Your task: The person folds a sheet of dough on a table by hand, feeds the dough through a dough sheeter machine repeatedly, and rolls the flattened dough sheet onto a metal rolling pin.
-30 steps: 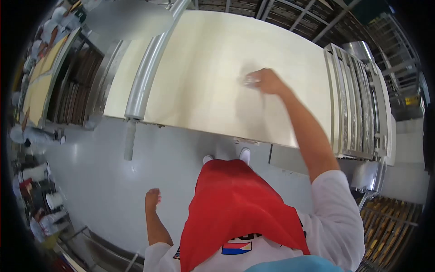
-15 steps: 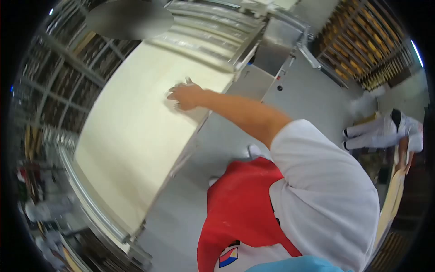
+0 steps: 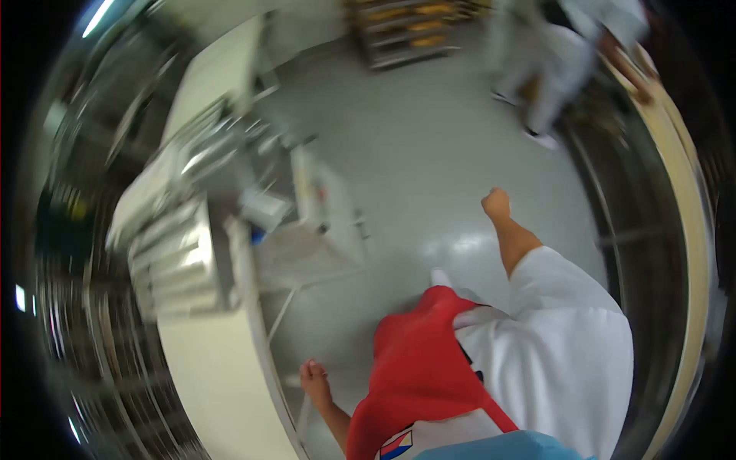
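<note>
My left hand (image 3: 314, 379) hangs low beside the long edge of the pale conveyor belt (image 3: 218, 376), its fingers curled in, with nothing visible in them. Out over the grey floor (image 3: 422, 153), away from any object, my right hand (image 3: 496, 203) is closed in a loose fist and seems to hold nothing. A metal roller section (image 3: 180, 257) crosses the belt further ahead, blurred by motion. Beside it sits a grey metal box-like part (image 3: 307, 253) of the machine.
A long pale work table (image 3: 678, 207) runs along the right side. A person in white (image 3: 563, 65) stands at its far end, one arm over it. Ahead is a rack (image 3: 406, 31) with yellowish goods on its shelves. Blurred metal racks (image 3: 100, 330) line the left.
My right hand has come off the belt and now swings over the floor. My left hand has come into view. The view has turned right, away from the belt, toward the aisle.
</note>
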The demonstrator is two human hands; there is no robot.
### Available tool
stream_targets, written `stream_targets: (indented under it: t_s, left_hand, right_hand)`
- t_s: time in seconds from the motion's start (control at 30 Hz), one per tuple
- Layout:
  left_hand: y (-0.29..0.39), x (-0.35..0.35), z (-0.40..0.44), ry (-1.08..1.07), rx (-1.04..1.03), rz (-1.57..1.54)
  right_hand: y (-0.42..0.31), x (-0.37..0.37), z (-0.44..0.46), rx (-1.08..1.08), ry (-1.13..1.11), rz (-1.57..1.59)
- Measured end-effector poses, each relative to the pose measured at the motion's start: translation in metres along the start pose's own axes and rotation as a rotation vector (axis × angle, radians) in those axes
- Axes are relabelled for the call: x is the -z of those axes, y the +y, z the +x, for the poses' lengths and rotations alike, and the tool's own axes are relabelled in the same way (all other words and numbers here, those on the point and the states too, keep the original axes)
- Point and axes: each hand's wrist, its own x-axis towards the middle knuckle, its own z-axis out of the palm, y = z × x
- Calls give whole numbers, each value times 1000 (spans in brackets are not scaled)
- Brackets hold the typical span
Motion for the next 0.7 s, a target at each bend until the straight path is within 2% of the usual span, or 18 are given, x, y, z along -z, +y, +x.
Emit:
stream_targets:
  t_s: [0.03,0.07,0.1,0.17,0.23,0.3,0.43,0.5,0.63,0.7]
  left_hand:
    - [23,-17,24,-90,-62,19]
    - [40,-37,44,-166,-95,41]
    - [43,-48,58,-248,-29,87]
    - [44,-70,85,-391,108,202]
    - [31,-106,106,-471,239,357]
    - [32,-154,127,-556,307,500]
    - [57,-245,157,-725,272,706]
    - [73,-289,176,-800,227,772]
    - [106,-384,217,-936,115,874]
    - [123,-433,238,-1017,8,948]
  right_hand:
    - [46,17,16,-90,45,20]
    - [89,21,37,-6,137,20]
    - [124,31,52,94,225,6]
    - [175,49,39,151,142,-291]
    - [229,60,42,-29,-126,-264]
    - [258,78,31,-203,-215,-190]
    - [304,92,-8,-426,-100,38]
    - [328,98,-16,-318,-221,-87]
    - [350,133,-29,-453,-98,-51]
    - [361,150,-32,-538,30,85]
